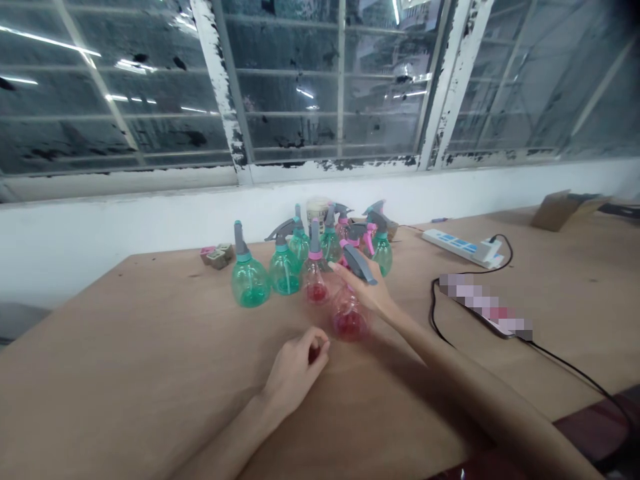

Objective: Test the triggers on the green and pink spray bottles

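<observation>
My right hand [367, 288] is wrapped round the neck of a pink spray bottle [349, 319] with a grey trigger head, which stands on the wooden table [150, 373]. My left hand [297, 370] rests on the table just in front of that bottle, fingers curled in a loose fist, with something small and dark between the fingertips that I cannot make out. Behind them stands a cluster of several green and pink spray bottles: a large green one [249, 280] at the left, another green one [284, 267], and a pink one [315, 279].
A white power strip [463, 247] lies at the back right, with a black cable [440, 320] running to a phone [485, 310]. A cardboard piece [557, 210] sits far right. Small blocks [217, 255] lie near the wall under the windows.
</observation>
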{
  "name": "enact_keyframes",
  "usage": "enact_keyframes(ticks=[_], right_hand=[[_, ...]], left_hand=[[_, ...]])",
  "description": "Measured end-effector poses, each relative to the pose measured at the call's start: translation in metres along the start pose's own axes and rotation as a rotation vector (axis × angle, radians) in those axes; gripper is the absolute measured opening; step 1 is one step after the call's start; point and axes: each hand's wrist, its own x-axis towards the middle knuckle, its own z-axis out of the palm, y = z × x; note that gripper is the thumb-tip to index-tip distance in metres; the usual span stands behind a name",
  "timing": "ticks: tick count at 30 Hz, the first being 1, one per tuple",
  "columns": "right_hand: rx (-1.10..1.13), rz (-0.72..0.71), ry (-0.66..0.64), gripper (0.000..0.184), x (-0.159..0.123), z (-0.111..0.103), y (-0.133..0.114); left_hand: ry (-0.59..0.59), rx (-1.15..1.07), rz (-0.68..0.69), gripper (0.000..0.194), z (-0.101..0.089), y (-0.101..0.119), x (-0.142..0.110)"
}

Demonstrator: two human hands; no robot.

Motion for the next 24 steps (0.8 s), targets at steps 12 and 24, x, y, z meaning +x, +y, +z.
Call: enact_keyframes(ticks=[12,24], right_hand=[[-0.008,-0.004,-0.016,0.019,-0.010,-0.009,0.002],[0.012,0.058,-0.044,0.031,-0.013,-0.012,0.004]], left_hand=[[0.007,0.013,0.027,0.011,0.000,0.001,0.000],[-0.016,0.039,0.035,0.012,0.002,-0.003,0.000]])
